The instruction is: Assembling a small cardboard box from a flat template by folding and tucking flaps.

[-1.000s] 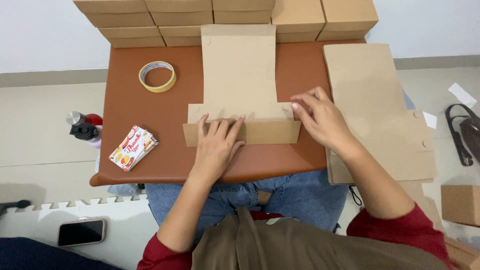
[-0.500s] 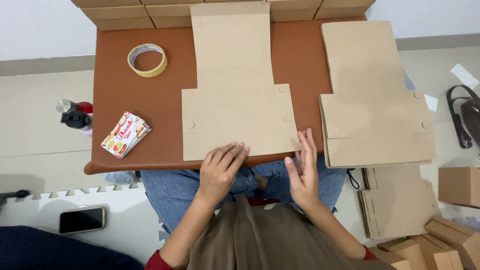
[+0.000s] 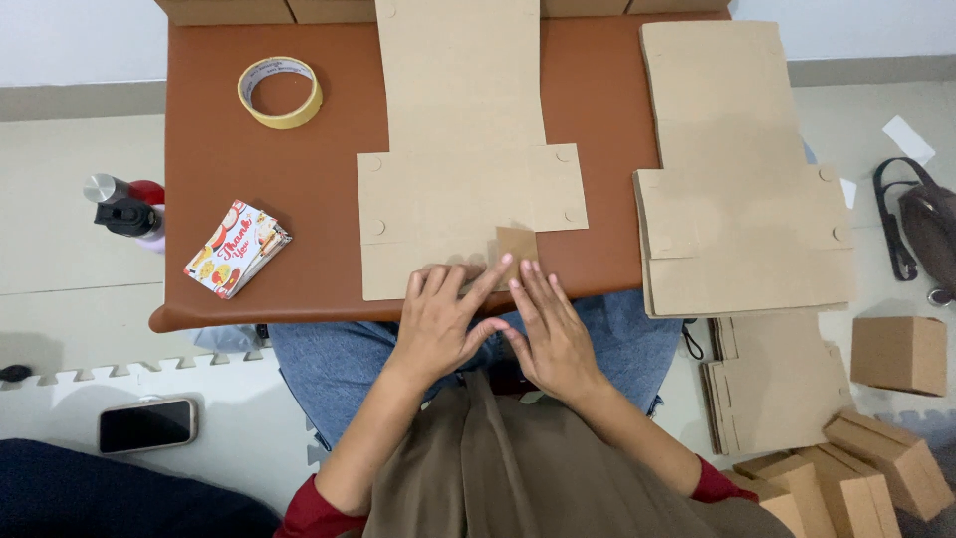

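A flat, unfolded cardboard box blank lies on the brown table. My left hand and my right hand rest side by side at the blank's near edge, by the table's front rim. Their fingers press on that edge, where a small flap is folded up. Neither hand wraps around anything; the fingers are spread flat.
A stack of flat blanks overhangs the table's right side. A tape roll and a pack of cards lie on the left. A bottle and phone are left on the floor; folded boxes are at right.
A second ago both hands held a folded strip of the blank on the table. It was laid flat, the hands drew back to the near edge, and now they press there with a small flap raised.
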